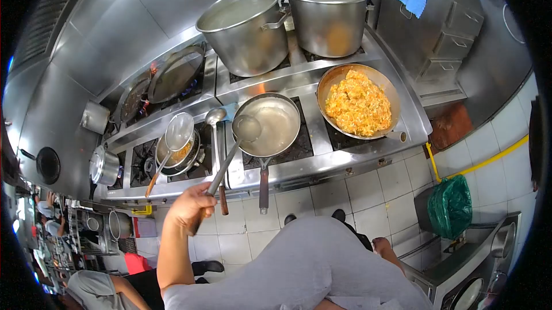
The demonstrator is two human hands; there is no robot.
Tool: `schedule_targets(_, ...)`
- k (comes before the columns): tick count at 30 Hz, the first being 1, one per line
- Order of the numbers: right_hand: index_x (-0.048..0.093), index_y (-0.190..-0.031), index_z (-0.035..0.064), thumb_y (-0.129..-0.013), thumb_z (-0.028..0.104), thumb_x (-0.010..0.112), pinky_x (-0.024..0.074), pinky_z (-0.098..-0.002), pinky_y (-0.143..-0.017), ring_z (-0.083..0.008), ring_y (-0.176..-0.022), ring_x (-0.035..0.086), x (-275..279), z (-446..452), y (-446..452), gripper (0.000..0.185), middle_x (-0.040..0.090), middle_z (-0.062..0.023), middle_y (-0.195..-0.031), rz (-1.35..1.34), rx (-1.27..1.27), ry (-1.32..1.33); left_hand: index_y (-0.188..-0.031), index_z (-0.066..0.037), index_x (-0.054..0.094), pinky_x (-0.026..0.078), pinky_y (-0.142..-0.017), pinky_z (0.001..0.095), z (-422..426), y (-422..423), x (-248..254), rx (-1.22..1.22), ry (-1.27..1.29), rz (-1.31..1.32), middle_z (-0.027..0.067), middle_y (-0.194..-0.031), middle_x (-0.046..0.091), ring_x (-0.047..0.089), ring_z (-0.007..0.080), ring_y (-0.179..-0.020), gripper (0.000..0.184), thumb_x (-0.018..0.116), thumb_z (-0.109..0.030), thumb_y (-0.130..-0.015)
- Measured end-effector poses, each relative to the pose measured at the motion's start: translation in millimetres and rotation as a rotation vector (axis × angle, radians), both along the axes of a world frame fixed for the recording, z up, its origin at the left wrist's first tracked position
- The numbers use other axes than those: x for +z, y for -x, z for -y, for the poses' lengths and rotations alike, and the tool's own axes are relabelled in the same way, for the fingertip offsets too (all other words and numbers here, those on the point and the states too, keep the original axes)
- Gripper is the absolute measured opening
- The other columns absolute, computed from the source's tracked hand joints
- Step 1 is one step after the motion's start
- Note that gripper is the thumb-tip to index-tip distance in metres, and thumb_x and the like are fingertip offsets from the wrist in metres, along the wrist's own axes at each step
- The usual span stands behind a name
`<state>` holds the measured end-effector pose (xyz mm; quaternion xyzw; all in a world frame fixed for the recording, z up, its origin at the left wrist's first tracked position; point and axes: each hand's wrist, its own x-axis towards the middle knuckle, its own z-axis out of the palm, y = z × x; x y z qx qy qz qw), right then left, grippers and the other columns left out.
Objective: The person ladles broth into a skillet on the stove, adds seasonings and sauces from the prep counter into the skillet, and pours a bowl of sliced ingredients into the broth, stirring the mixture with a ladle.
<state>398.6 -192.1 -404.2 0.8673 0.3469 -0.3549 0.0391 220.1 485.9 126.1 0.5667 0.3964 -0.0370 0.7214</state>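
Observation:
My left hand (pixel 194 206) is closed around the long handle of a ladle (pixel 247 128). The ladle's bowl is over the left side of a frying pan (pixel 279 129) that holds a pale, creamy liquid. Whether the bowl touches the liquid is hard to tell. The pan sits on a front burner, its handle pointing toward me. My right hand (pixel 381 247) hangs low beside my body, partly hidden by my grey shirt, and its fingers do not show clearly. A second ladle (pixel 215 117) lies just left of the pan.
Orange-yellow rice (pixel 357 103) fills a wide pan (pixel 329 80) at right. Two tall pots (pixel 247 45) stand behind. A strainer (pixel 179 130) rests over stacked pans at left. Flames show under the rear-left pan (pixel 176 74). A person (pixel 95 290) is at lower left; a bin (pixel 451 206) stands right.

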Motion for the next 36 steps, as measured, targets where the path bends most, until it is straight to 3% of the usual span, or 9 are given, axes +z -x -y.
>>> schedule_targets(5,0.073,-0.102,0.0081,-0.092,0.017,0.047,0.0545,-0.045,-0.09,-0.036,-0.104,0.068,-40,11,5,0.03,0.071,-0.0206,-0.109,-0.101,-0.275,0.061,-0.145,0.001,0.048,0.043,-0.056,0.024,5,23,31,-0.265,-0.733,-0.212,0.0008,-0.073,0.058,0.053,0.0093,-0.059,0.069,0.065,0.006,-0.078)
schedule_targets(8,0.066,-0.076,0.0046,-0.091,0.023,0.049,0.0496,-0.0437,-0.061,-0.03,-0.064,0.064,-77,21,20,0.029,0.064,-0.014,-0.068,-0.073,-0.371,-0.351,-0.147,-0.007,0.049,0.046,-0.064,0.026,4,10,77,-0.163,-0.95,-0.126,0.0009,-0.077,0.058,0.054,0.0089,-0.068,0.071,0.064,0.001,-0.079)
schedule_targets(10,0.067,-0.079,0.0047,-0.089,0.025,0.051,0.0516,-0.0461,-0.068,-0.0342,-0.073,0.066,-49,0,32,0.028,0.068,-0.0156,-0.077,-0.308,-0.887,-0.212,-0.147,-0.009,0.049,0.045,-0.063,0.0274,-13,-15,98,-0.074,-1.049,-0.035,0.0003,-0.079,0.058,0.053,0.0101,-0.067,0.069,0.063,-0.002,-0.08)
schedule_targets(11,0.075,-0.101,0.0046,-0.093,0.029,0.048,0.0525,-0.0429,-0.094,-0.0369,-0.108,0.067,-32,-1,26,0.037,0.071,-0.0199,-0.113,-0.143,-0.362,-0.045,-0.147,-0.009,0.049,0.045,-0.063,0.0278,-14,-41,117,-0.078,-1.115,-0.028,0.0005,-0.077,0.058,0.052,0.0103,-0.066,0.069,0.062,-0.004,-0.08)
schedule_targets(17,0.075,-0.103,0.0059,-0.087,0.026,0.052,0.0535,-0.0448,-0.092,-0.0372,-0.106,0.067,-4,5,52,0.034,0.071,-0.0187,-0.114,-0.086,-0.292,-0.022,-0.129,-0.005,0.062,0.052,-0.066,0.0378,-111,-237,165,-0.271,-1.588,-0.083,0.0163,-0.078,0.069,0.066,0.0228,-0.068,0.056,0.064,-0.013,-0.074)
schedule_targets(22,0.07,-0.083,0.0073,-0.081,0.022,0.061,0.0548,-0.0451,-0.076,-0.034,-0.088,0.07,-92,66,96,0.017,0.072,-0.0152,-0.09,0.07,-0.52,-0.132,-0.095,0.007,0.068,0.051,-0.058,0.0395,-144,-378,172,-0.516,-1.361,-0.278,0.0169,-0.071,0.068,0.065,0.0244,-0.062,0.026,0.065,-0.011,-0.076)
schedule_targets(23,0.071,-0.086,0.0089,-0.08,0.024,0.063,0.0551,-0.0437,-0.076,-0.0314,-0.087,0.07,-121,82,108,0.018,0.072,-0.0121,-0.089,-0.155,-0.827,-0.285,-0.08,0.002,0.056,0.046,-0.054,0.0327,-126,-380,178,-0.267,-0.754,-0.206,0.0068,-0.065,0.057,0.055,0.0169,-0.056,0.011,0.061,-0.006,-0.084)
schedule_targets(28,0.073,-0.096,0.0081,-0.086,0.016,0.055,0.0557,-0.0438,-0.088,-0.0341,-0.103,0.069,-49,79,155,0.023,0.072,-0.0178,-0.107,-0.053,-0.407,0.009,-0.083,-0.003,0.043,0.045,-0.054,0.0253,-139,-391,196,-0.001,0.331,0.384,0.0053,-0.076,0.05,0.051,0.0127,-0.061,0.01,0.05,0.002,-0.087)
schedule_targets(36,0.072,-0.093,0.0075,-0.083,0.016,0.057,0.0562,-0.0445,-0.084,-0.0351,-0.098,0.07,-50,88,162,0.02,0.072,-0.0176,-0.102,-0.218,-0.497,-0.057,-0.094,0.002,0.042,0.047,-0.056,0.0277,-121,-323,225,-0.026,0.46,0.593,0.0065,-0.081,0.049,0.052,0.0133,-0.065,0.004,0.041,-0.002,-0.096)
